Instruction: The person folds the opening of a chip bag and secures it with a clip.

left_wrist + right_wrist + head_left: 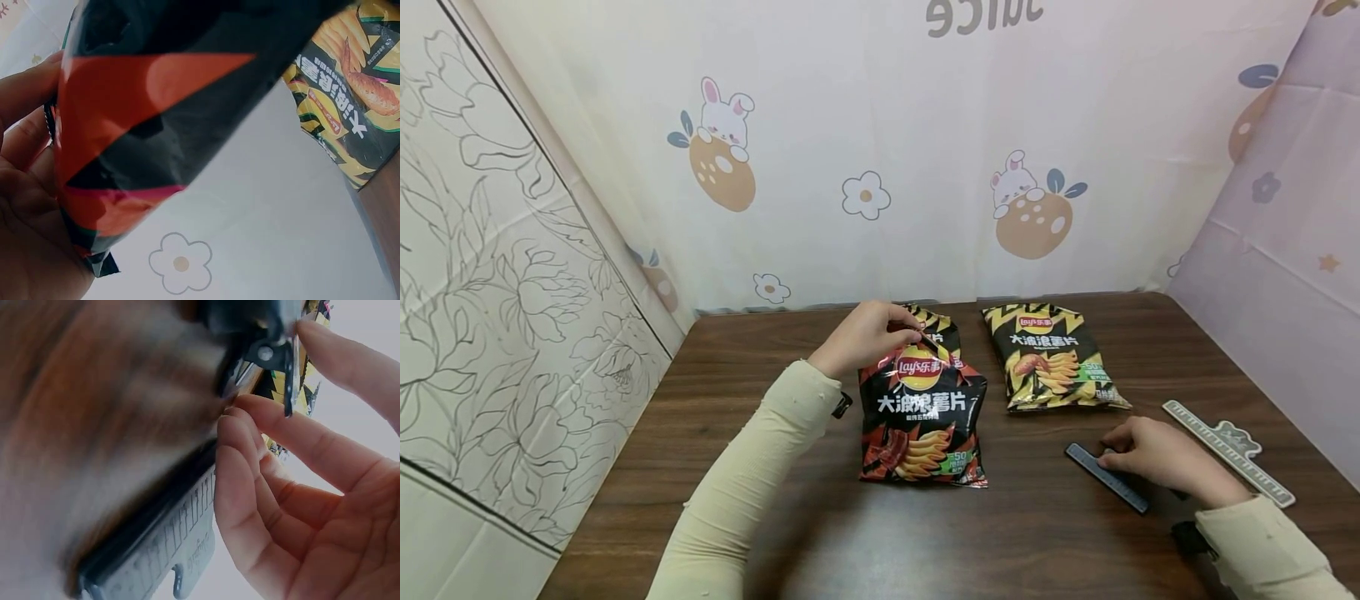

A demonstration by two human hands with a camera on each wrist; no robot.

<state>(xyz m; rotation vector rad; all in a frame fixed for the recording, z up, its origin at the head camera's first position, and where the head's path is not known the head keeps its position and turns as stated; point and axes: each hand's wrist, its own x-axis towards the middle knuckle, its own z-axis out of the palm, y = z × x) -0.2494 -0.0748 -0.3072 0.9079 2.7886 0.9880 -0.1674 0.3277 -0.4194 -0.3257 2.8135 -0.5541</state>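
My left hand [871, 333] pinches the top edge of a red and black chip bag [922, 425], which stands upright near the middle of the table. In the left wrist view the bag [156, 112] hides part of the fingers. To the right, my right hand [1157, 454] has thumb and fingers on the lever of a dark bag clip [1107, 477] with ruler marks. In the right wrist view the dark clip [262, 325] shows its hinge between thumb and index finger, and the other fingers are bent beneath it.
A yellow and black chip bag [1051, 367] lies at the back right. Another yellow bag [946, 329] stands partly hidden behind the red one. A pale bag clip [1228, 454] with ruler marks lies beyond my right hand. A printed curtain [865, 250] hangs behind the table.
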